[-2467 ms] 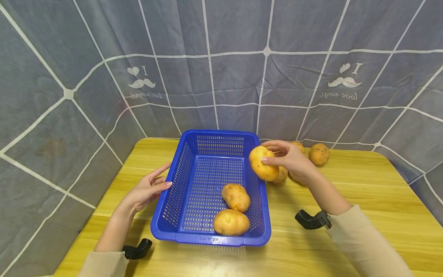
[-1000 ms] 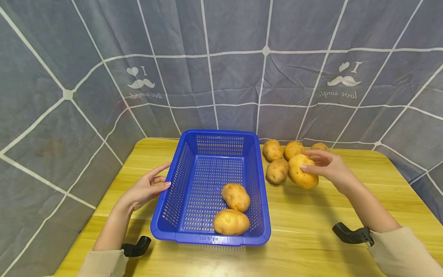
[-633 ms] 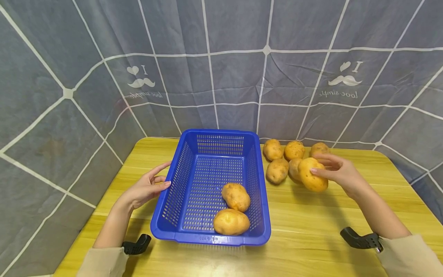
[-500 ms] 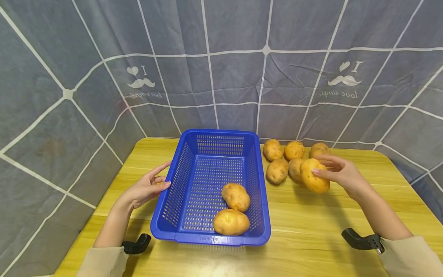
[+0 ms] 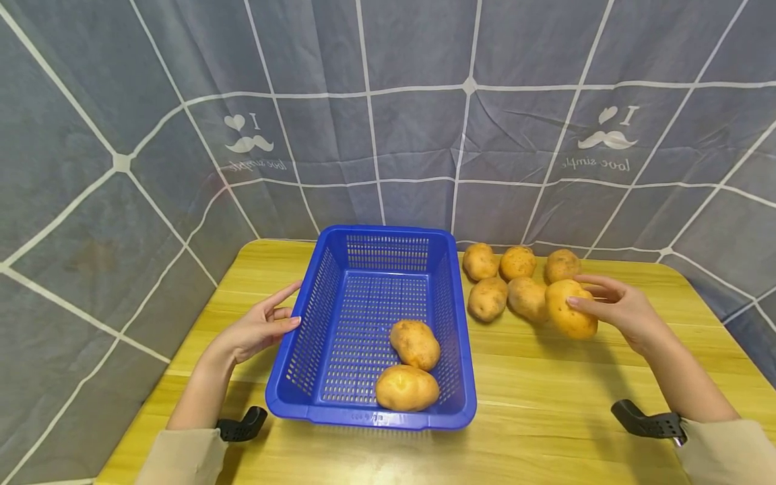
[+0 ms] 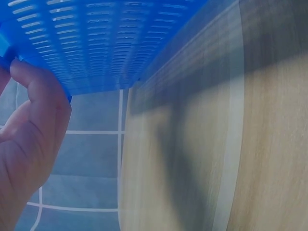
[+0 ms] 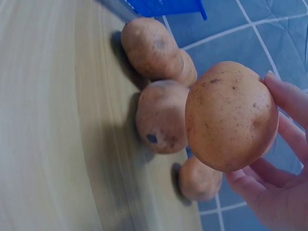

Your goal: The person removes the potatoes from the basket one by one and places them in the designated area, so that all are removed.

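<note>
My right hand holds a yellow potato between thumb and fingers, at the right end of a group of potatoes. In the right wrist view this potato appears lifted off the table. My left hand grips the left rim of a blue plastic basket, its thumb on the rim. The left wrist view shows the hand up against the slotted basket wall. Two potatoes lie in the basket's near right part, one behind the other.
Several more potatoes rest on the wooden table right of the basket, among them a back one, a front one and a far right one. A grey checked curtain hangs close behind the table and along its left side.
My right hand has carried its potato from the basket's right rim rightward past the other potatoes, bringing them into fuller view. My left hand and the basket have stayed in place.
</note>
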A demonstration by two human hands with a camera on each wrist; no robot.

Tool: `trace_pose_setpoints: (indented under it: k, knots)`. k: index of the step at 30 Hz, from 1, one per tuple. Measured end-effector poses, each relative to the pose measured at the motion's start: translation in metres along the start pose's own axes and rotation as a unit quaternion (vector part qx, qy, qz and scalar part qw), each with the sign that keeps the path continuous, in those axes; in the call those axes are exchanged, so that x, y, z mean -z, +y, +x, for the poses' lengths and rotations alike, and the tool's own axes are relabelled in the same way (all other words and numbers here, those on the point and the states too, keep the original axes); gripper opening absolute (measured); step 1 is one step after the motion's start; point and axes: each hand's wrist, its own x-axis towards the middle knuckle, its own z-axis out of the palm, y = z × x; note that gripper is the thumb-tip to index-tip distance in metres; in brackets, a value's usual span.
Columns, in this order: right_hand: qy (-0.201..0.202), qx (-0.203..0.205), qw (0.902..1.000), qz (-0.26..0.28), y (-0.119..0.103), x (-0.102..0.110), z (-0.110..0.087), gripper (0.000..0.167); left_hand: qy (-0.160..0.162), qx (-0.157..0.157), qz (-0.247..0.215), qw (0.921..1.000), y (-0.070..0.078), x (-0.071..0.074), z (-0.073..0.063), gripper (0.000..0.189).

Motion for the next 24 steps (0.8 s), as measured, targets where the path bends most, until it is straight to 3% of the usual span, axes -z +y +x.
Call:
trace_pose_setpoints:
  k: [15, 24]
  knots:
    - [0.026, -0.026, 0.9987, 0.036, 0.026, 0.015, 0.003, 0.037, 0.001, -0.004, -0.015, 0.9999, 0.002, -0.002, 0.001, 0.078]
    - [0.032, -0.054, 0.9980, 0.002, 0.036, 0.016, 0.008, 0.042, -0.001, -0.004, -0.024, 0.9997, 0.000, -0.002, 0.002, 0.078]
